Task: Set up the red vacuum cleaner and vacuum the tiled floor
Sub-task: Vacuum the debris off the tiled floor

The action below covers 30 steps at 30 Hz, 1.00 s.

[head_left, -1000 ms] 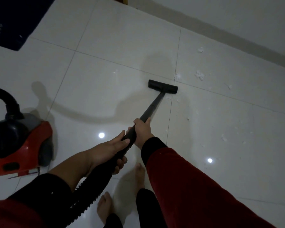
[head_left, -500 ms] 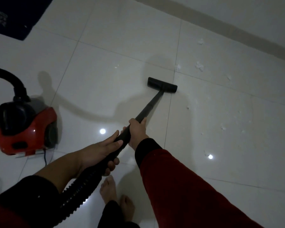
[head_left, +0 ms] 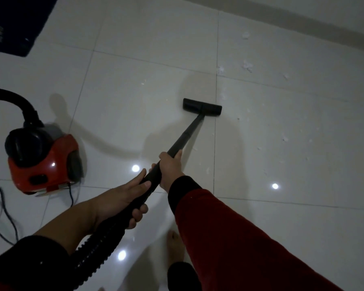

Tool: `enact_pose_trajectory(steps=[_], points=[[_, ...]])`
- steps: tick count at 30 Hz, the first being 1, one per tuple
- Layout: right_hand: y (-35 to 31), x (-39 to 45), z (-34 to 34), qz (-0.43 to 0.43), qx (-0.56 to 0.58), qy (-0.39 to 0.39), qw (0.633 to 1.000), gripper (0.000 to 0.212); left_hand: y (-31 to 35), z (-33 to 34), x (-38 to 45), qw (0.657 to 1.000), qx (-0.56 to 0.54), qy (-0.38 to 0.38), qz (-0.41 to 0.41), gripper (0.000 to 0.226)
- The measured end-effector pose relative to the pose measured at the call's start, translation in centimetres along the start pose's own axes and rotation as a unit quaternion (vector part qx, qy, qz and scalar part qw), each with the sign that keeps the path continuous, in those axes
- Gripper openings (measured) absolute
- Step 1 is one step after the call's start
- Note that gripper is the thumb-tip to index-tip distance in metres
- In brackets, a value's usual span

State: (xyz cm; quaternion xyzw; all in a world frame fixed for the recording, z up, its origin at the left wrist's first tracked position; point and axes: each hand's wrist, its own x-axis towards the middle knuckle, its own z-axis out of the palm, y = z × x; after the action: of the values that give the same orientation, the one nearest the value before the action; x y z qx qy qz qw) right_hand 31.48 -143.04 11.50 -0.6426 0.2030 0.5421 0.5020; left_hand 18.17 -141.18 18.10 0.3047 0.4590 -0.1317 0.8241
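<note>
The red vacuum cleaner (head_left: 44,162), black-topped, sits on the glossy white tiled floor (head_left: 147,59) at left, its ribbed hose (head_left: 97,246) joining a black wand (head_left: 185,137) whose flat nozzle (head_left: 202,107) lies beside a grout line near white scraps (head_left: 247,65).

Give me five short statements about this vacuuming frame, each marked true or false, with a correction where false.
1. Both hands grip the black wand. True: the right hand holds it farther forward, and the left hand holds it near the ribbed hose.
2. The floor nozzle is lifted off the tiles. False: it rests flat on the tiled floor.
3. White debris lies to the right of and beyond the nozzle. True.
4. The red vacuum cleaner sits to the person's right. False: it sits on the left.
5. The right arm is bare. False: it wears a red sleeve.
</note>
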Motion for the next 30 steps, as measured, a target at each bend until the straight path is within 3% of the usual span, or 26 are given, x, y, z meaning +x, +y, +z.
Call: enact_pose_trajectory(steps=[19, 30], points=[[17.2, -7.5, 2.8, -0.014, 0.08, 0.072, 0.994, 0.079, -12.0, -9.0, -9.1, 0.995, 0.069, -0.058, -0.042, 0.05], [21.8, -11.5, 3.9, -0.003, 0.118, 0.086, 0.989, 0.078, -14.2, -11.3, -13.2, 0.987, 0.117, -0.076, -0.074, 0.052]])
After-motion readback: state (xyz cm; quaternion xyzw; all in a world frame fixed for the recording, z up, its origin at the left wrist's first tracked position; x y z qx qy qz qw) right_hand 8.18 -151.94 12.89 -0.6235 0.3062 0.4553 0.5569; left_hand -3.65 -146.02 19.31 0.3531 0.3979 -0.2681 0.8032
